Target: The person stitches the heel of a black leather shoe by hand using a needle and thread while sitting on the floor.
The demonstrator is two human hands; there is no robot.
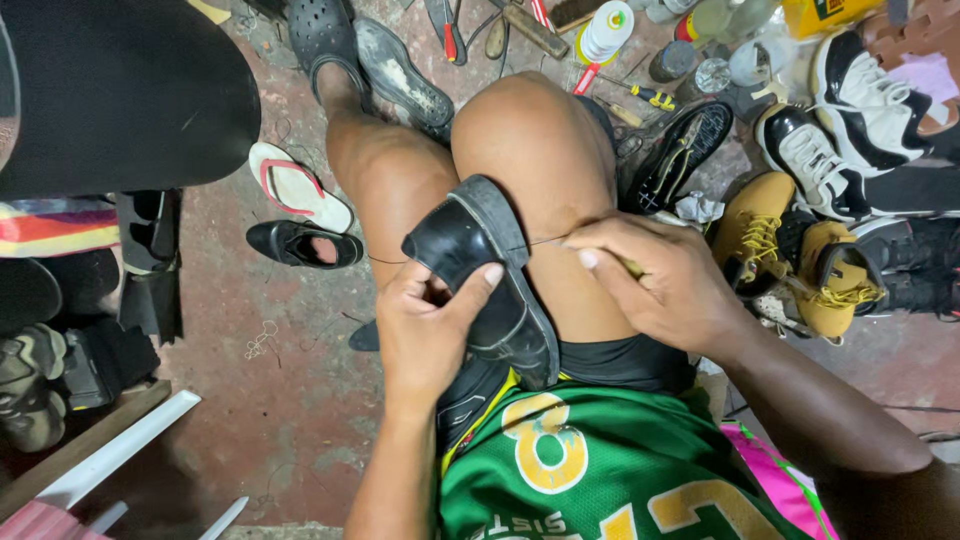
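A black leather shoe (pixel 470 240) lies between my knees, sole edge turned up and toe pointing away. My left hand (pixel 430 325) grips it from below, thumb pressed on the upper near the sole. My right hand (pixel 660 280) rests on my right thigh beside the shoe, fingers pinched on a thin tool with a yellowish handle (pixel 632 267). A taut thread (pixel 545 240) runs from that hand to the shoe's sole edge. Another strand of the thread trails left across my left thigh.
On the reddish floor lie a white and red flip-flop (pixel 300 188), a black flat shoe (pixel 303 243), tan boots (pixel 790 250), black and white sneakers (pixel 850 110), a glue bottle (pixel 605 32) and hand tools (pixel 450 30). A black round surface (pixel 120 90) stands at upper left.
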